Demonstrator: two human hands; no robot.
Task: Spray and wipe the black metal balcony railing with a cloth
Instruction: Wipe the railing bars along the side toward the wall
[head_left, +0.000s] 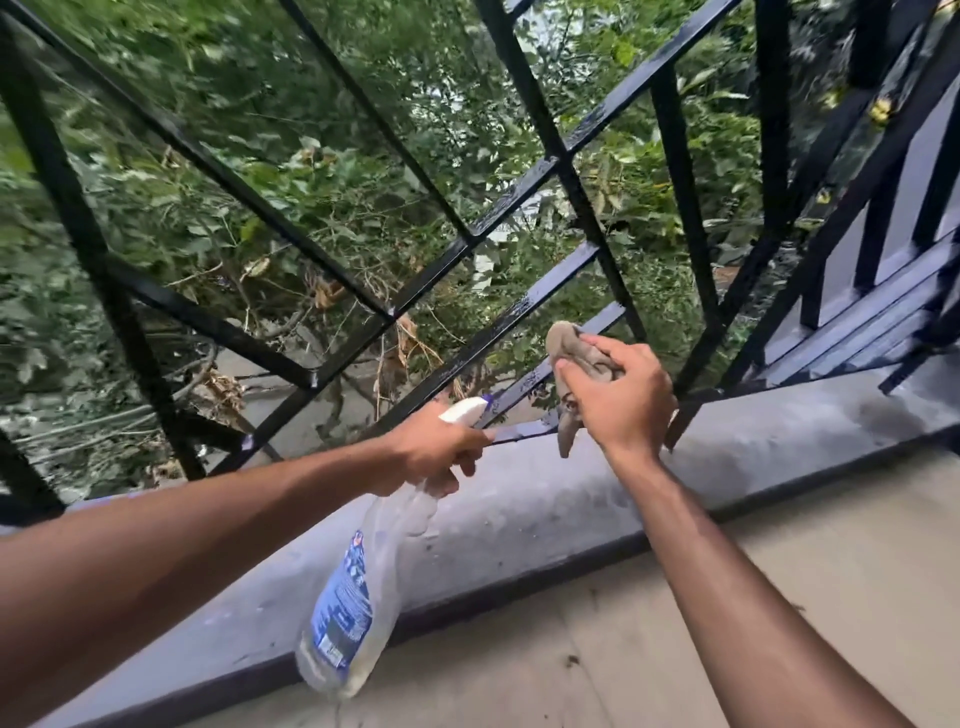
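The black metal balcony railing (524, 304) crosses the view in a grid of wet, shiny bars. My right hand (623, 395) grips a bunched brown-grey cloth (563, 340) against a low bar near the railing's foot. My left hand (434, 449) holds a clear spray bottle (353, 608) by its neck. The bottle's white nozzle points at the low bars just left of the cloth, and its blue-labelled body hangs down over the ledge.
A grey concrete ledge (545, 499) runs under the railing, with a beige balcony floor (623, 649) in front. Dense green foliage (260, 156) and dry branches lie beyond the bars. A side section of railing (878, 218) turns the corner at the right.
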